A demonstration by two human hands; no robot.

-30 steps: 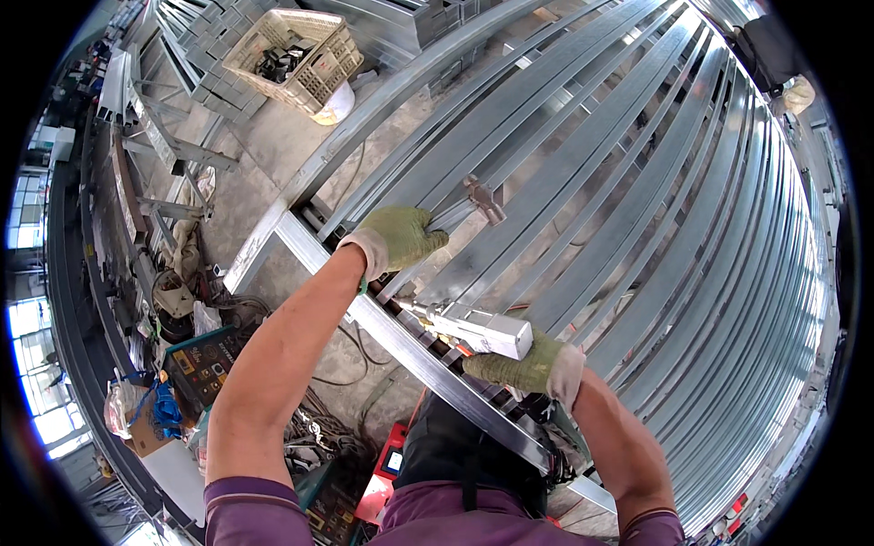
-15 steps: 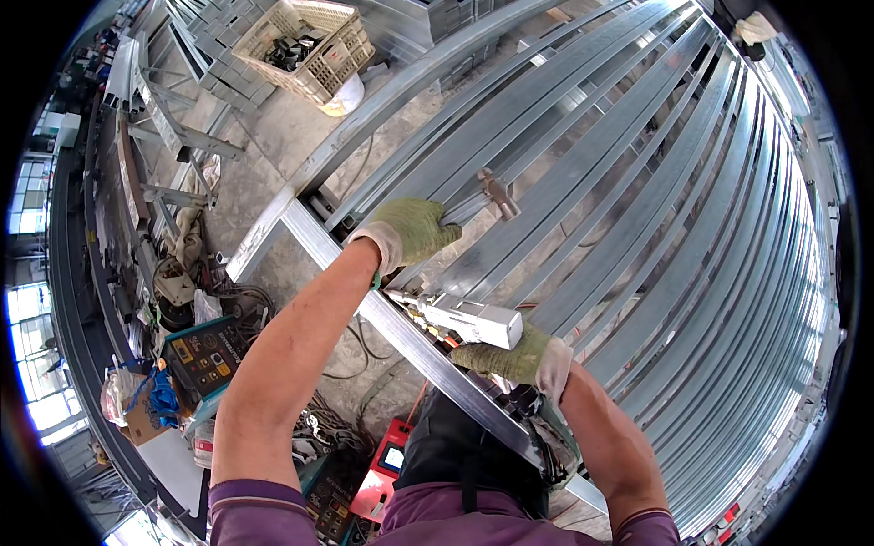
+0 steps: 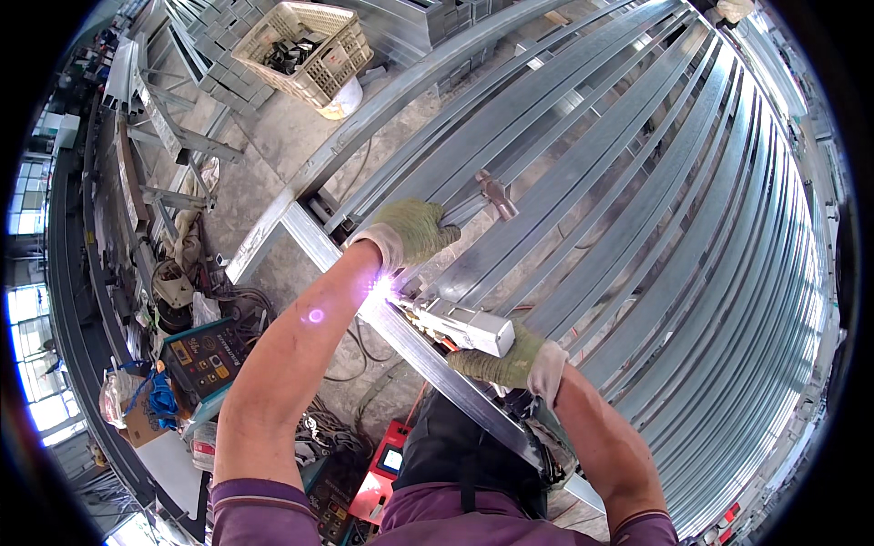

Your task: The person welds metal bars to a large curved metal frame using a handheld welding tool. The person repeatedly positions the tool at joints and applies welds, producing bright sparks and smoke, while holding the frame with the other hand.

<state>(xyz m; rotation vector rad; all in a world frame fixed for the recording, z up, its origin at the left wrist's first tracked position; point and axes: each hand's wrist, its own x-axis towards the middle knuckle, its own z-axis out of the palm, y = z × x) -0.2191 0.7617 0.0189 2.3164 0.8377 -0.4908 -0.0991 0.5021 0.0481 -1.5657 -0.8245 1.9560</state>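
My right hand (image 3: 501, 362), in a green knit glove, is closed round a welding gun (image 3: 469, 326) with a white boxy body. Its tip points left at a steel rail (image 3: 437, 373), where a bright violet-white welding glare (image 3: 382, 289) burns and hides the tip and joint. Just above the glare, my gloved left hand (image 3: 410, 235) is closed round the handle of a hammer (image 3: 496, 196), whose brown metal head sticks out to the right over the bars. Long flat steel bars (image 3: 564, 173) run from the rail toward the far right.
A cream plastic crate (image 3: 309, 55) with dark parts stands on the floor at the far left. Welding machines (image 3: 202, 358) and a red box with a screen (image 3: 382, 469) sit at the lower left among cables. Steel frames (image 3: 173, 136) stand beyond them.
A bright welding glare has appeared at the gun's tip. The gun and my right hand have shifted slightly left and down; my left hand with the hammer has barely moved.
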